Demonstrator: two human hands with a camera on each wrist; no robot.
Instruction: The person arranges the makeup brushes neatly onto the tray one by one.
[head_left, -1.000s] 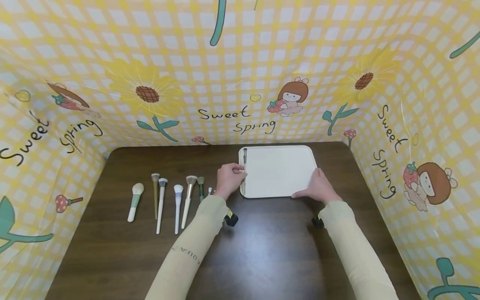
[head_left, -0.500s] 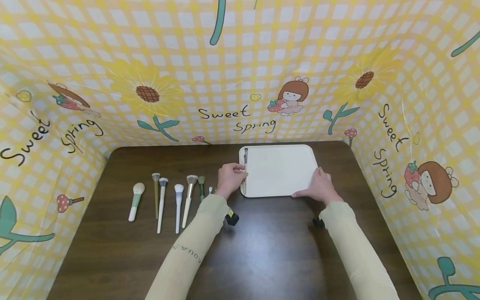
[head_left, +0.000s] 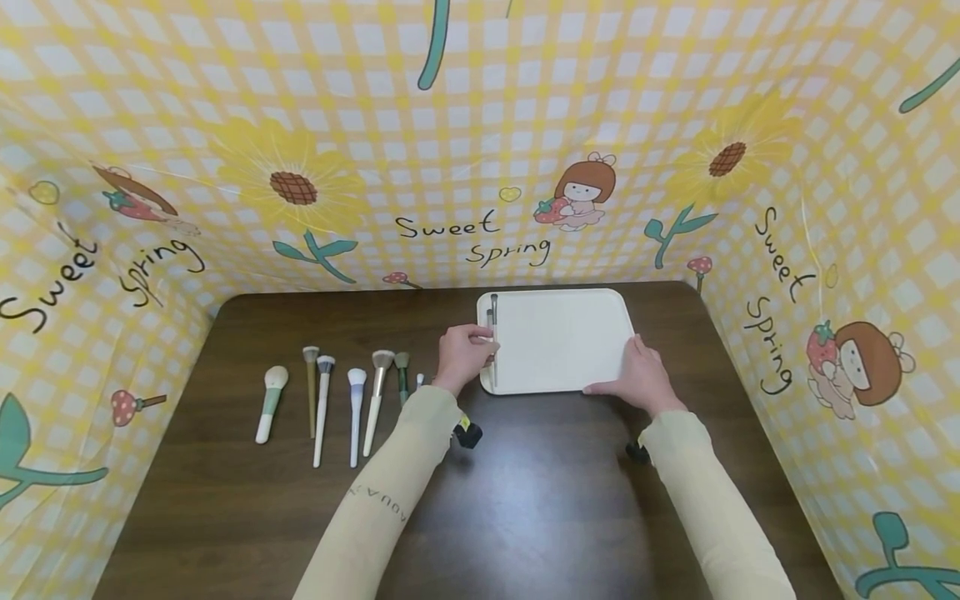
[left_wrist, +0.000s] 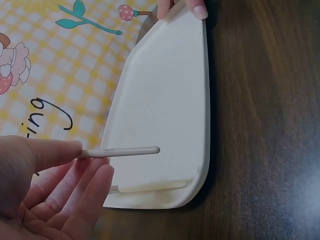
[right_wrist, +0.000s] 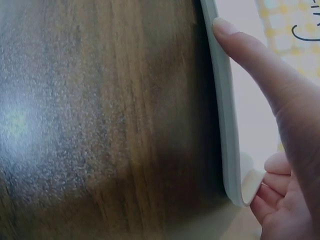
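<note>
My left hand (head_left: 463, 358) pinches a slim makeup brush (left_wrist: 122, 151) between thumb and fingers, above the left side of a white tray (head_left: 558, 342). The brush's dark tip points to the back of the tray, and its pale handle end faces the front. A second thin brush (left_wrist: 155, 186) lies in the tray along its left rim, partly hidden by the hand in the head view. At the tray's front right corner, my right hand (head_left: 643, 372) grips the rim, its thumb (right_wrist: 225, 27) on the front edge and its fingers around the right side.
Left of the tray, several makeup brushes lie in a loose row on the dark wood table (head_left: 525, 500). Among them are a thick green and white brush (head_left: 272, 404) and a wide-headed brush (head_left: 378, 400). A yellow checked cloth (head_left: 480, 150) walls the back and sides.
My left hand has shifted slightly right with the brush, so the brush lying by the left rim now shows beside it. The right hand stays on the tray.
</note>
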